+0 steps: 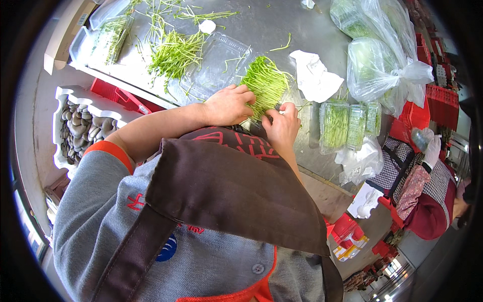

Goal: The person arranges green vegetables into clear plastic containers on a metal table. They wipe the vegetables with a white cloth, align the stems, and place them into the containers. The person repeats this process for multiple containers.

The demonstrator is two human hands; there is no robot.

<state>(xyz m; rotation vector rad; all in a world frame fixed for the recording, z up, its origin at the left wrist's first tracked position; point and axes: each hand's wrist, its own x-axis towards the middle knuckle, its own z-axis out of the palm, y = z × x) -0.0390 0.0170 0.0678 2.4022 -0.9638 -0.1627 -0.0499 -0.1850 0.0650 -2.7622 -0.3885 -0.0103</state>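
Note:
My left hand (230, 105) curls its fingers against the left side of a bundle of green shoots (266, 85), probably pea shoots. At the bundle's lower right, the thumb and fingers of my right hand (283, 122) grip near the stem ends. The leafy tops point away from me, and the stems lie roughly side by side. An open clear plastic clamshell box (222, 66) lies just beyond my left hand, with a few stray stems in it. A looser heap of shoots (175, 54) lies left of that box.
Filled clamshell boxes (334, 126) stand right on the metal table (260, 22), near crumpled white paper (315, 75) and tied plastic bags of greens (371, 68). Another filled box (111, 39) sits far left. A foam crate of mushrooms (85, 124) stands below. A co-worker's gloved hand (432, 151) shows right.

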